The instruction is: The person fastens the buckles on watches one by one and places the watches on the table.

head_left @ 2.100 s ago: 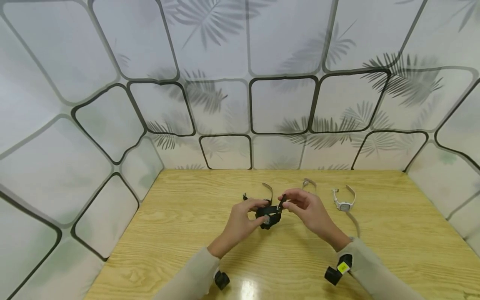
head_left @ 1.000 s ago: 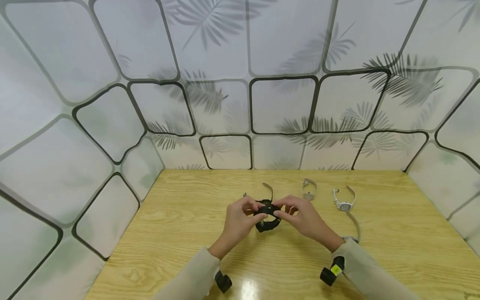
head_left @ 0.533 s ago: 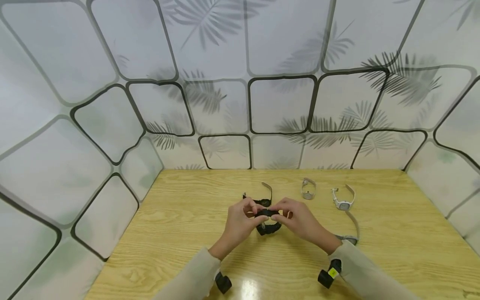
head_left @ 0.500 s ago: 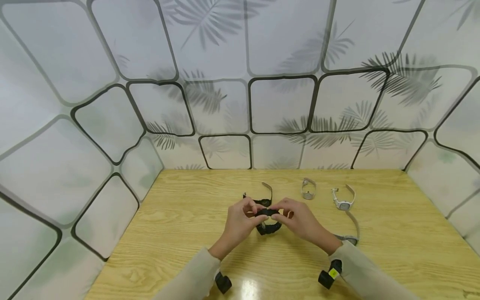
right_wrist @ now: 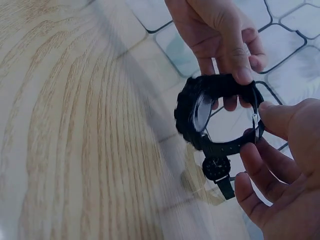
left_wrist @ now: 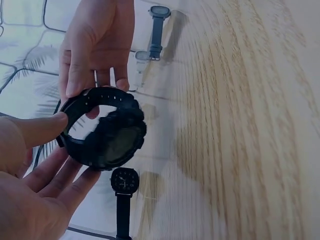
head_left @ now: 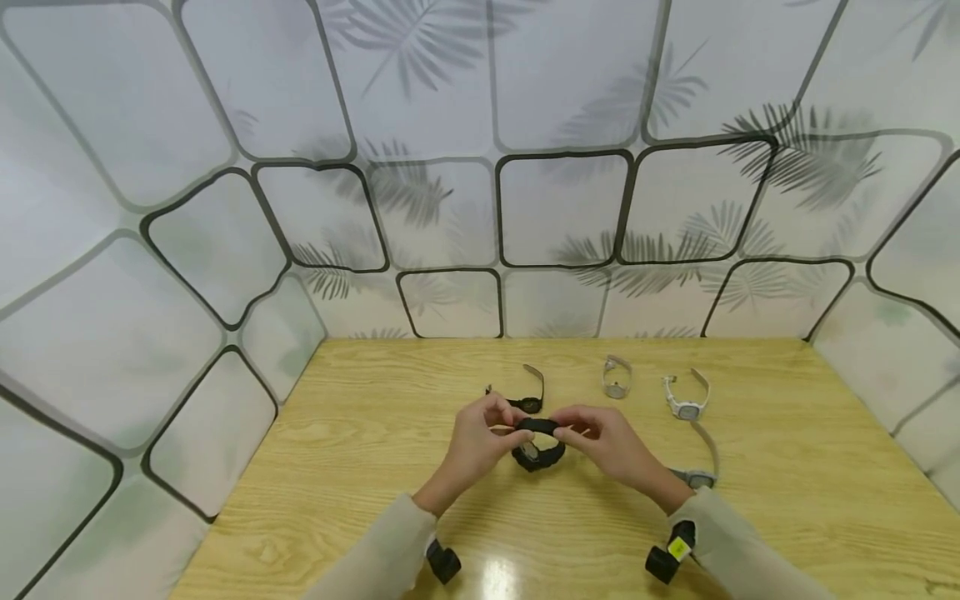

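Note:
A chunky black wristwatch (head_left: pixel 542 460) hangs between my two hands above the table, its strap bent round into a loop. My left hand (head_left: pixel 474 440) pinches the strap on the left with thumb and fingers. On the other side, my right hand (head_left: pixel 611 443) pinches the strap between thumb and forefinger. Seen from the right wrist, a metal buckle (right_wrist: pixel 255 119) shows on the strap close to my right thumb. The left wrist view shows the bulky watch case (left_wrist: pixel 125 142) facing the table, with holes along the strap near the right fingers.
A smaller black watch (head_left: pixel 531 405) lies just behind my hands. Farther right are a pale watch (head_left: pixel 616 390), a white watch (head_left: pixel 687 411) and a grey watch (head_left: pixel 701 479) beside my right wrist. A patterned wall (head_left: pixel 562 208) rises behind the wooden table (head_left: pixel 390 400).
Earlier, my right hand held a strap end up and apart; now both hands pinch the looped strap. The watch's case now hangs below it. Over the last half second my right hand shifted slightly right.

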Action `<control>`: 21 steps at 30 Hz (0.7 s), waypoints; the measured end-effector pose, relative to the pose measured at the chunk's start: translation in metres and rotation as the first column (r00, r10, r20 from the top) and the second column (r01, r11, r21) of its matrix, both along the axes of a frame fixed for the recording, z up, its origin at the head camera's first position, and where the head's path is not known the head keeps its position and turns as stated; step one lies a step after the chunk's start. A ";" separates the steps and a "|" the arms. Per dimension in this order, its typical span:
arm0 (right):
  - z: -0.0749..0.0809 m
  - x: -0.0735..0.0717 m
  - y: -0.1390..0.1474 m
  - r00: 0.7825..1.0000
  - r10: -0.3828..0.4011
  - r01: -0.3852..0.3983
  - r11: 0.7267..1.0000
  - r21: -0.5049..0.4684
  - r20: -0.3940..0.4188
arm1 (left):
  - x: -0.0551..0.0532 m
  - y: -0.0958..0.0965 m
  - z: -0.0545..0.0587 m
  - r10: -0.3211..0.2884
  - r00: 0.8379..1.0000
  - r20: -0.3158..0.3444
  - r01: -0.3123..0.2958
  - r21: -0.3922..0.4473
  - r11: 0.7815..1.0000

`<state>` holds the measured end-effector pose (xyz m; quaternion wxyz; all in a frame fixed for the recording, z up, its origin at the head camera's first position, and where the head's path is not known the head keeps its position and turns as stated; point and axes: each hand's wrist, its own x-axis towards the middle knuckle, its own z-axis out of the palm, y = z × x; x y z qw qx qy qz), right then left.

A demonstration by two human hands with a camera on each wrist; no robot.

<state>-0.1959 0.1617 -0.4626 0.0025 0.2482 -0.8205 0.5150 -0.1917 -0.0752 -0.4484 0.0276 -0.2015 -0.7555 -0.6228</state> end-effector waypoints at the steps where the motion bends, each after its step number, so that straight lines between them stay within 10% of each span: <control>1: 0.000 0.000 -0.001 1.000 -0.005 0.005 1.000 0.011 -0.005 | 0.000 0.001 0.000 -0.004 1.000 -0.001 0.004 -0.021 1.000; 15: -0.005 0.004 -0.001 0.998 -0.057 0.057 0.997 0.050 -0.007 | -0.002 0.003 -0.004 0.031 1.000 -0.004 -0.031 -0.042 0.999; 21: -0.009 0.005 0.005 0.997 0.058 -0.059 0.998 0.026 0.045 | -0.006 0.000 -0.004 -0.015 0.985 0.169 -0.008 0.137 0.991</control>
